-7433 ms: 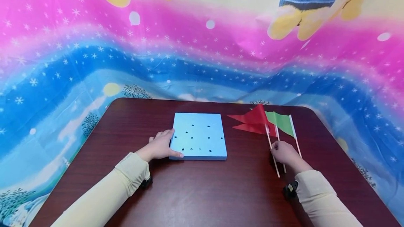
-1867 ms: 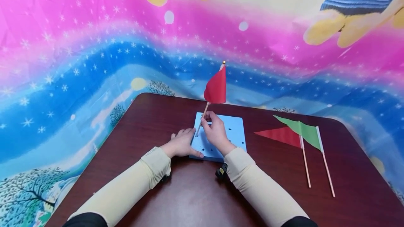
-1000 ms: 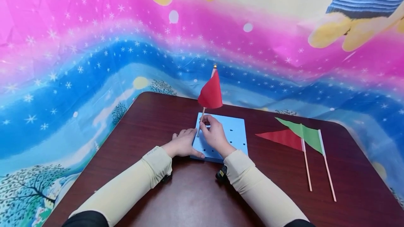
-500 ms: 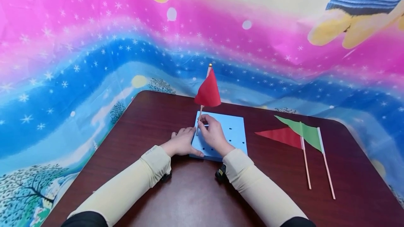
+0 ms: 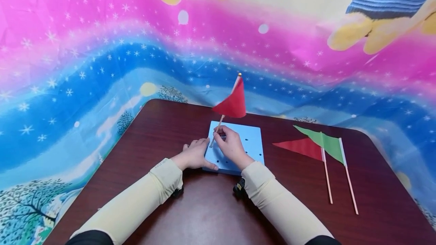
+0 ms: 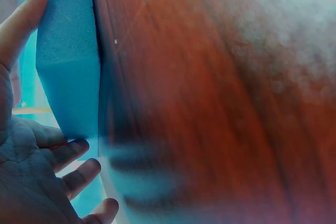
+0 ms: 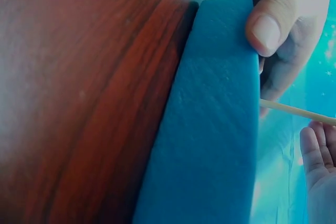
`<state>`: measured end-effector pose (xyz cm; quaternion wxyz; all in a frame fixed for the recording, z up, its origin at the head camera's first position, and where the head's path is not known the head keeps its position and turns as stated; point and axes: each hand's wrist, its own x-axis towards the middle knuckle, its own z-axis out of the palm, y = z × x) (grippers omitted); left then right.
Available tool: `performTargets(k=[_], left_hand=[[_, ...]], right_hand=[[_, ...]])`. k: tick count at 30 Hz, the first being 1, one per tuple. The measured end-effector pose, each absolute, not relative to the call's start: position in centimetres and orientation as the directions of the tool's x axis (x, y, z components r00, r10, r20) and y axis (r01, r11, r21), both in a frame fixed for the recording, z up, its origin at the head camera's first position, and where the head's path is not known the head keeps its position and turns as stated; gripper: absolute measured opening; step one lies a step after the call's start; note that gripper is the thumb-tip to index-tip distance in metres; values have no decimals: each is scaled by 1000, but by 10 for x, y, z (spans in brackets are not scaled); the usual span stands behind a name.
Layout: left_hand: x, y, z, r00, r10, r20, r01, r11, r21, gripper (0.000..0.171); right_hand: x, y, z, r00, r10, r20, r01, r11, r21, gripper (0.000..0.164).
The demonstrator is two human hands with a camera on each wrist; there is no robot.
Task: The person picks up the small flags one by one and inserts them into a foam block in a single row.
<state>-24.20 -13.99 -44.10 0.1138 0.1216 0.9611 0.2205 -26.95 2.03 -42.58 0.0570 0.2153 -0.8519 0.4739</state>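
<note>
A light blue foam board (image 5: 253,133) dotted with small dark holes lies on the table. At its near-left corner rests my left hand (image 5: 192,154), thumb along the near edge and spread fingers against the left side (image 6: 68,98). My right hand (image 5: 231,143) pinches the wooden stick of a red triangular flag (image 5: 235,103) between thumb and fingers, low above the board. The stick's lower end meets a hole near the board's left edge, and its gold-tipped top leans right. In the right wrist view the stick (image 7: 294,110) runs from the board into my fingertips.
To the right, a second red flag (image 5: 303,148) lies on the dark wooden table (image 5: 211,211), partly under green flag cloth (image 5: 332,146). Their sticks point toward the near side. A printed cartoon cloth (image 5: 102,48) hangs behind the table's far edge.
Since the oldest frame, my right hand has brought one red flag from the right side to the board. Over the last half second its top has tilted right. My left hand keeps its place.
</note>
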Motion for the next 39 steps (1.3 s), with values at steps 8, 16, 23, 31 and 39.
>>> performTargets(k=[8,16,23,31,39], left_hand=[[-244,-139,-447,-944,284,-165,188,878,440,122],[-243,-138,-445,-941,292,-170,194,879,434,122],[-244,-134,-445,-939,300,-170,199,873,445,122],[-243,-138,-445,-943,291,-160,186,862,472,123],[-241,-141,-443,-943,298,-150,192,852,487,121]], right_hand=[[-269,25,-427,-918,-299,262,-385,499,-777,27],[-267,33,-425,-931,-277,238,-354,527,-773,26],[-263,44,-424,-937,-280,209,-334,541,-772,29],[-263,69,-422,-946,-268,184,-314,604,-733,30],[-269,98,-422,-954,-246,174,-294,643,-707,27]])
